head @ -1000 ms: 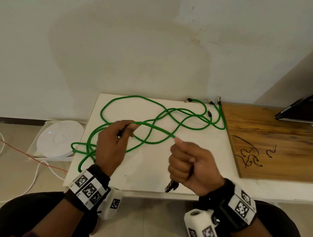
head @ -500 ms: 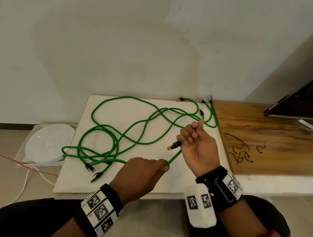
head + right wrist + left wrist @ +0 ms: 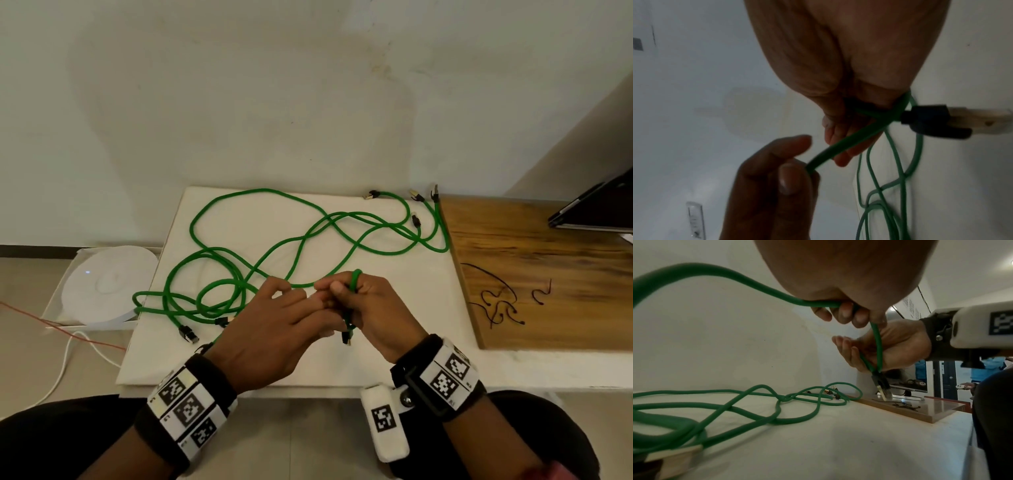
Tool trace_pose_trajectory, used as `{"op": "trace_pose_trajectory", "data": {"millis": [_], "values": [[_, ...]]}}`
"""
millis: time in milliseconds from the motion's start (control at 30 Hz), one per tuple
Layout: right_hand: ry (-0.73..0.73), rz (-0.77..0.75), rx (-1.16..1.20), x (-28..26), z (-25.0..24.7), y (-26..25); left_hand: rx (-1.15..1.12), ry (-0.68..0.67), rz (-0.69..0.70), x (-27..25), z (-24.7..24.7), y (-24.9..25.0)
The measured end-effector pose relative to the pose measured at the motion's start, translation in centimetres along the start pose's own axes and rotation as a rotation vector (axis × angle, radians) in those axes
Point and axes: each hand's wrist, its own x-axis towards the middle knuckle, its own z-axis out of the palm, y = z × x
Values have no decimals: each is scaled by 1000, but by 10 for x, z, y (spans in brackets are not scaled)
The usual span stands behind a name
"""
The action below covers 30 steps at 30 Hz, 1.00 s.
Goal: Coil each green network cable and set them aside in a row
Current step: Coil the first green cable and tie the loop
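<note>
Several green network cables (image 3: pixel 260 190) lie tangled on a white pad (image 3: pixel 394 342). My hands meet above the pad's front middle. My right hand (image 3: pixel 346 294) grips one green cable bent into a small loop (image 3: pixel 356 274), and its black plug (image 3: pixel 347 337) hangs below the fist. My left hand (image 3: pixel 308 298) pinches the same cable just left of the loop. In the left wrist view my left hand (image 3: pixel 840 311) pinches the cable and the plug (image 3: pixel 882 389) dangles under my right hand (image 3: pixel 890 345). The right wrist view shows the plug (image 3: pixel 931 120) and my left hand's fingers (image 3: pixel 793 175) on the cable.
A wooden board (image 3: pixel 548 246) with black twist ties (image 3: pixel 493 301) adjoins the pad on the right. A dark screen (image 3: pixel 596 205) stands at far right. A round white device (image 3: pixel 106 284) sits in a box on the floor at left, beside red and white wires (image 3: pixel 68 342). Loose plugs (image 3: pixel 186 334) lie at front left.
My hands have come together. The right hand turned over and now holds the cable end folded into a small loop, and the left hand moved up to pinch the cable beside it.
</note>
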Motion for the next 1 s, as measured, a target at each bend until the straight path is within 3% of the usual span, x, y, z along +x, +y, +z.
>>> {"op": "trace_pose_trajectory", "data": {"millis": [233,400,500,600,767,1000], "values": [[-210,14,-169,-4,26,11,-139,159,-81,-2,1,-5],[-223,110,70,-3,39,10,-262,200,-223,-4,-2,-10],[-294,266,180,0,42,5,-304,186,-277,-4,-2,-14],[-354,350,182,2,38,6,-311,172,-311,-5,1,-15],[-433,368,206,-1,37,5,-254,164,-337,-5,5,-16],[-457,287,480,-10,31,-8,-213,119,-468,-7,-2,-35]]}}
